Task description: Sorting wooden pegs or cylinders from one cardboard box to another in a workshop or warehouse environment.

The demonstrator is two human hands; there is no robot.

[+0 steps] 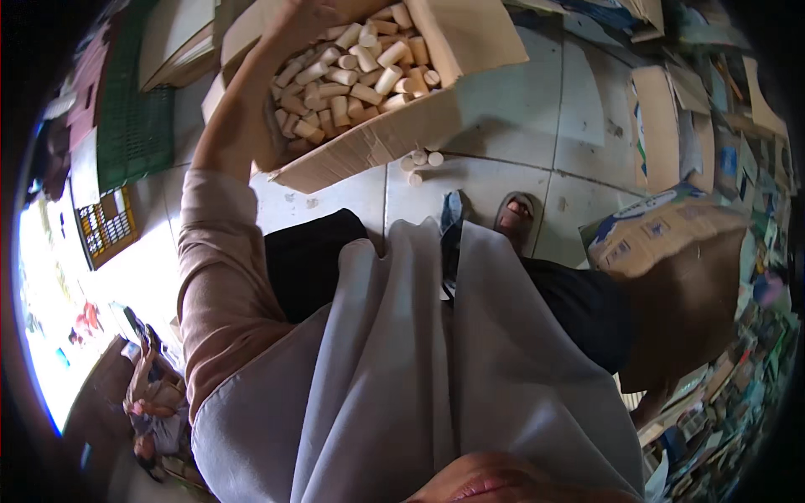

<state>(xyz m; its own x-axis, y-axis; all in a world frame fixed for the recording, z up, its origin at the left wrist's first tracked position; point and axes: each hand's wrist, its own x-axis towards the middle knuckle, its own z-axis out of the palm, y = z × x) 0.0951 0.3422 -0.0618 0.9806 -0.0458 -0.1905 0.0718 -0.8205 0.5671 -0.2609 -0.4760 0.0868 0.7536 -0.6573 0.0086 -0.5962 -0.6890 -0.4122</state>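
Note:
At the top edge, my left hand reaches over the far left part of an open cardboard box. Its fingers are blurred and partly cut off by the frame, so what it holds, if anything, is unclear. Short pale cylinders, apparently wooden dowel pieces, lie heaped in the box at all angles. Several more cylinders are on the tiled floor just outside the box's near wall. My right hand cannot be made out in view. One sandalled foot shows below the loose pieces.
A green plastic crate and a yellow-and-black crate stand left. To the right are a printed cardboard box and an open carton. Cluttered scraps line the right rim. Another person is at lower left.

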